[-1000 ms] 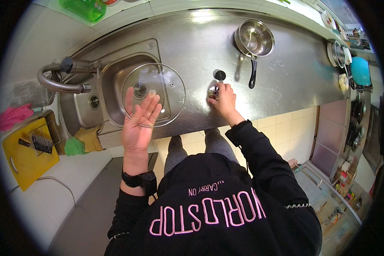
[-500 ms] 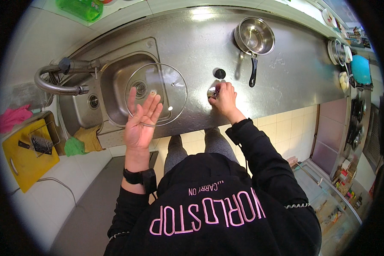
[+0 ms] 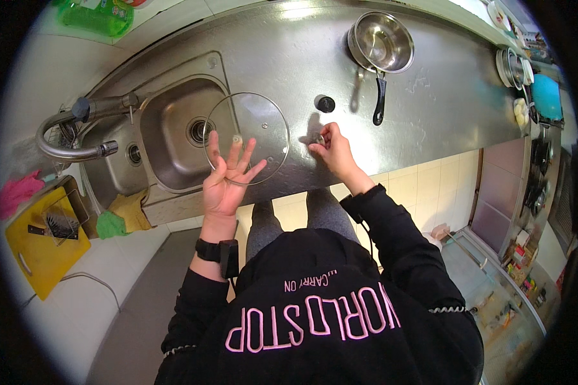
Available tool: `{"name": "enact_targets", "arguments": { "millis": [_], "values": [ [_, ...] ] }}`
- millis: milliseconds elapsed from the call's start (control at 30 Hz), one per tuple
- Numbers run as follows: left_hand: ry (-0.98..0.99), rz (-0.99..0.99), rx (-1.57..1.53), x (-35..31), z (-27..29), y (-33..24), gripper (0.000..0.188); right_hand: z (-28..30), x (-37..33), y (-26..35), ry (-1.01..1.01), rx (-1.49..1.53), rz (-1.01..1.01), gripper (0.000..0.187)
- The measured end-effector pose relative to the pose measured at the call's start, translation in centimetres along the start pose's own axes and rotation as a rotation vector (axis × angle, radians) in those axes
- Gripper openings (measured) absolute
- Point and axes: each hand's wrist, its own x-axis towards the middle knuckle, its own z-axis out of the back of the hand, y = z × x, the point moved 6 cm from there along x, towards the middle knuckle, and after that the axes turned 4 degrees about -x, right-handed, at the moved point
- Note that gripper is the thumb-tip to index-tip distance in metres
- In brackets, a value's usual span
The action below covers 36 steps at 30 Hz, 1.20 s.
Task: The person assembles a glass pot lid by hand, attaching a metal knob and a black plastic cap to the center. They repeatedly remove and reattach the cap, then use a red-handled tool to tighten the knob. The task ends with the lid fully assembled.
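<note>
My left hand is palm up with its fingers spread, holding a round glass lid from beneath. Its fingers show through the clear glass, and the lid hangs partly over the sink edge. Thumb and fingertips of my right hand pinch a small shiny metal piece above the counter. Its exact kind is too small to make out. Just beyond that hand, a round black knob lies on the steel counter. A small saucepan with a black handle stands at the far right of it.
A double steel sink with a curved faucet is on the left. Cloths drape over its front corner, near a yellow cutting board. Stacked bowls stand at the right end. A green bottle is at the far left.
My left fingers have spread wider, and the lid has moved slightly right. My right hand has turned the small metal piece, so that less of it shows. The view has shifted a little.
</note>
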Motion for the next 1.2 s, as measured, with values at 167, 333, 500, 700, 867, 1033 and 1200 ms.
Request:
{"name": "enact_targets", "arguments": {
  "millis": [167,333,500,700,867,1033,1200],
  "values": [
    [0.15,0.106,-0.086,1.3,1.5,2.6,0.056,-1.1,-2.7,3.5,0.144,0.657,-0.078,0.031],
    [0.079,0.135,-0.191,0.4,3.5,4.3,0.059,-1.1,-5.9,8.6,0.133,0.596,0.05,0.025],
    [0.041,0.103,-0.217,-0.6,5.0,3.7,0.066,-2.1,-7.5,9.9,0.228,0.643,0.123,0.012],
    [-0.069,0.048,-0.145,0.0,6.0,3.8,0.069,-2.7,-5.3,6.1,0.265,0.782,0.016,0.014],
    [-0.023,0.023,-0.201,1.7,5.1,3.8,0.069,0.0,-0.9,0.5,-0.226,-0.189,0.041,0.023],
    [-0.032,0.023,-0.2,2.8,4.2,3.8,0.069,-1.8,-0.2,-1.8,-0.153,-0.282,0.025,0.022],
    [-0.044,0.024,-0.204,3.5,3.5,4.3,0.069,-1.9,-0.2,0.3,-0.055,0.023,-0.007,0.016]
  ]
}}
